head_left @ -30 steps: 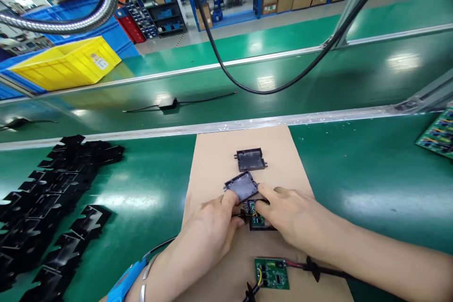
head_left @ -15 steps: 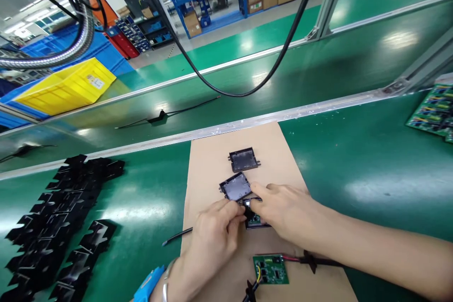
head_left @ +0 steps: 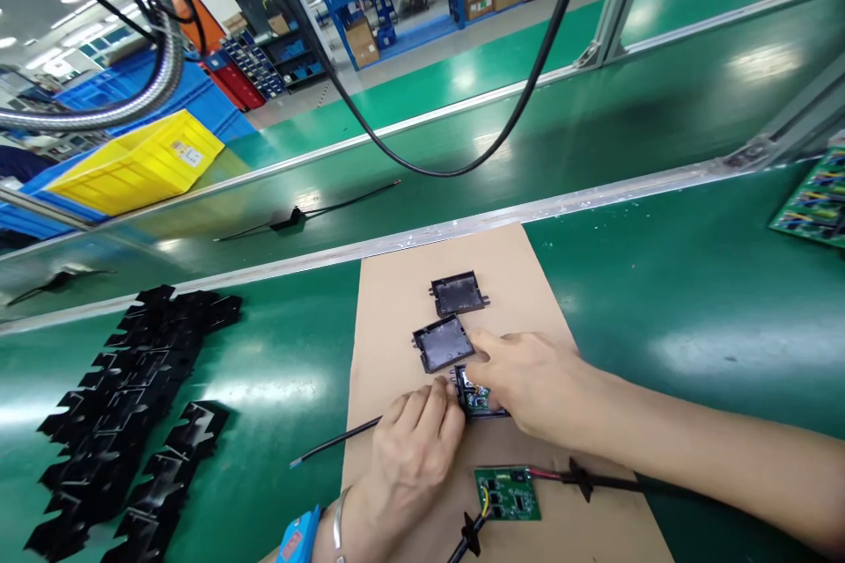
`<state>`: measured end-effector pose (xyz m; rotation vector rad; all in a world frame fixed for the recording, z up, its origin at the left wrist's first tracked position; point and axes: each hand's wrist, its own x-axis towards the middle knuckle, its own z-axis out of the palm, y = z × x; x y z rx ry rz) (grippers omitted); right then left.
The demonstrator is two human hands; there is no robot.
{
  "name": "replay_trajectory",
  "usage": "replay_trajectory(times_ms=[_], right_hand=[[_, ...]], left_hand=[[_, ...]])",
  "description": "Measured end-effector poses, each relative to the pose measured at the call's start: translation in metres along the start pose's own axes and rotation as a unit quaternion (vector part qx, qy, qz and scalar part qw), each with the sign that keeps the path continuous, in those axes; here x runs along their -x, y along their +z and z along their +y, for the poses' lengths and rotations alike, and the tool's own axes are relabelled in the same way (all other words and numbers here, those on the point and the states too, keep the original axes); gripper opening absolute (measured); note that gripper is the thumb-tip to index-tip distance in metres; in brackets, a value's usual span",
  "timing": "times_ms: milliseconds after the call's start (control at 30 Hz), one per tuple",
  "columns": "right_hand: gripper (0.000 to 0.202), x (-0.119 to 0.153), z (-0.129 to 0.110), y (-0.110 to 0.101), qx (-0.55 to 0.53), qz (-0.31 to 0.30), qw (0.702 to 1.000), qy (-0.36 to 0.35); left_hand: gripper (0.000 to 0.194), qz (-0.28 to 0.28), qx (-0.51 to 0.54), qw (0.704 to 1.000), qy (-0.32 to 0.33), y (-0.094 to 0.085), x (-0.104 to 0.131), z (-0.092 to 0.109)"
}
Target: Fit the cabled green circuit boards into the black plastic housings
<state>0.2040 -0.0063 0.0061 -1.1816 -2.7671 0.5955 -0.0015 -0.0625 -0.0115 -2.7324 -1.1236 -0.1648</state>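
On the cardboard sheet, a black plastic case [head_left: 460, 388] holds a green circuit board [head_left: 478, 398], partly hidden by my hands. My right hand [head_left: 528, 376] is closed around the case's right side, its fingers over the board. At the left edge of the case, my left hand [head_left: 417, 440] has its fingers curled together on a black cable [head_left: 343, 436]; the pinch point itself is covered. The cable's bare end sticks out to the left. Just above lie two shallow black case halves, a nearer one [head_left: 444, 343] and a farther one [head_left: 458, 292]. Nearer me rests another wired circuit board [head_left: 508, 493].
Rows of black plastic parts [head_left: 125, 405] lie on the green bench at left. Stacked circuit boards [head_left: 815, 202] sit at far right. A metal rail [head_left: 290, 267] crosses behind the cardboard [head_left: 389, 290]. A black cable loop [head_left: 455, 173] hangs overhead; a yellow bin [head_left: 142, 163] stands back left.
My left hand has turned, its fingers now curling down at the case's left edge, and more of the cable's end shows at left. My right hand stays on the case.
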Motion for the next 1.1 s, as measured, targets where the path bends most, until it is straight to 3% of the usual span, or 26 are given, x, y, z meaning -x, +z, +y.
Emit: replay_trajectory(times_ms=[100,200,333,500,767,867,967,1100], right_hand=[[0.008,-0.004,-0.001,-0.001,-0.007,0.004,1.0,0.021],[0.019,-0.008,-0.005,-0.001,0.014,0.001,0.998,0.054],[0.014,-0.01,-0.01,0.004,0.05,-0.001,0.995,0.083],[0.019,-0.018,-0.018,0.001,0.101,-0.007,0.984,0.145],[0.016,-0.028,-0.048,0.007,0.135,-0.027,0.974,0.18],[0.007,-0.014,-0.035,0.007,0.114,-0.021,0.978,0.174],[0.012,0.005,-0.013,-0.004,0.027,-0.015,0.991,0.127],[0.03,0.033,0.003,-0.023,-0.108,0.013,0.99,0.087]], left_hand=[[0.027,-0.005,0.115,0.992,-0.043,0.001,-0.004,-0.008],[0.016,-0.012,0.269,0.957,-0.107,0.0,-0.01,-0.018],[0.007,-0.031,0.347,0.923,-0.163,0.0,-0.016,-0.025],[0.009,-0.012,0.353,0.924,-0.144,0.004,-0.014,-0.025],[0.027,0.007,0.277,0.958,-0.073,0.015,-0.007,-0.019],[0.024,0.002,0.277,0.957,-0.082,0.016,-0.005,-0.019],[0.018,-0.013,0.284,0.954,-0.1,0.01,-0.006,-0.019],[0.015,-0.007,0.278,0.959,-0.058,-0.01,-0.011,-0.013]])
